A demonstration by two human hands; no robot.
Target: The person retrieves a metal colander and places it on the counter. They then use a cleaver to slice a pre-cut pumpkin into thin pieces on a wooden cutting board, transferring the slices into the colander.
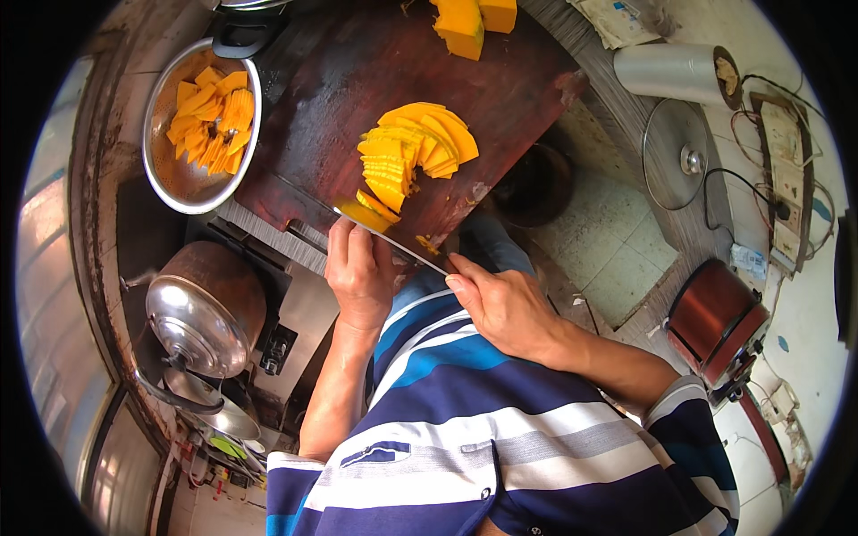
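Observation:
My right hand (506,308) grips the handle of a kitchen knife (403,247), whose blade slants up and left across the near edge of a dark red-brown cutting board (322,114). My left hand (360,264) is at the blade's far end with its fingers bent against the near side; whether they pinch anything is hidden. Just beyond the blade lie a few freshly cut pumpkin slices (377,205). Farther up the board, a fanned pile of thin pumpkin slices (402,151) rests in a curve. Small pumpkin scraps (427,244) lie near the blade.
Left of the board, a metal colander (153,144) holds cut pumpkin. Larger pumpkin chunks (462,33) sit at the board's far edge. A lidded kettle (201,308) stands on the stove at left. At right are a plastic roll (670,70), a glass lid (670,157) and a red cooker (714,321).

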